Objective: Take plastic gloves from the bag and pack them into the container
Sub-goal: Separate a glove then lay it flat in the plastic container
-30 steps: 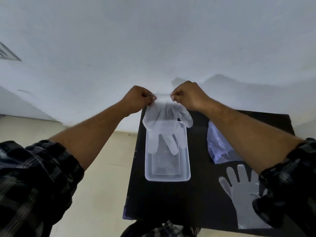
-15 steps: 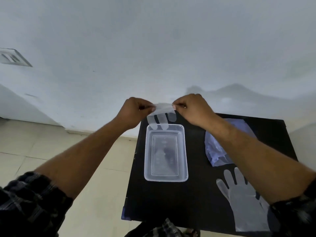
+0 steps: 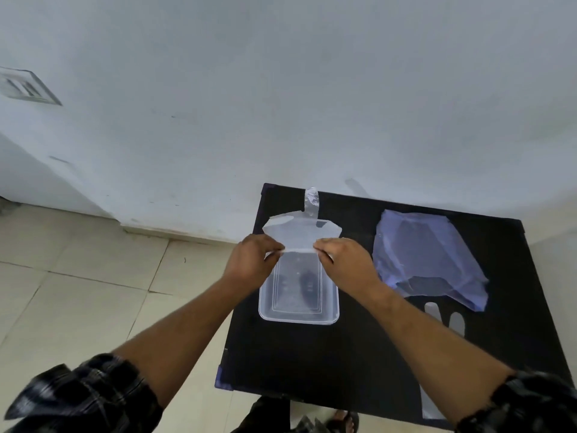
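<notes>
At the far left, a dark plaid sleeve [image 3: 84, 398] is pushed up above the elbow, and the bare left forearm reaches forward and to the right over the tiled floor [image 3: 71, 295]. The left hand [image 3: 251, 264] sits knuckles-up above the near-left part of the clear container [image 3: 298, 317], its fingers [image 3: 274, 250] pinched shut on the left end of a folded edge of a clear plastic glove [image 3: 301, 234]. The glove is stretched flat between the two hands; beyond the fold it lies over the far end of the container and onto the black surface [image 3: 312, 364], with one narrow strip of it pointing towards the wall. The container stands open on the left half of the surface.

The right hand [image 3: 346, 264] mirrors the left, knuckles-up, with its fingers [image 3: 321, 246] closed on the right end of the same folded edge; the two hands are near each other but not touching. The right forearm runs back to the lower right, ending in a matching plaid sleeve [image 3: 524, 404].

Right of the hands, a bluish translucent bag [image 3: 431, 254] lies flat on the surface. Nearer the person, a second glove [image 3: 443, 320] lies there, partly hidden under the right forearm.

No brand, label or writing can be read on anything.
</notes>
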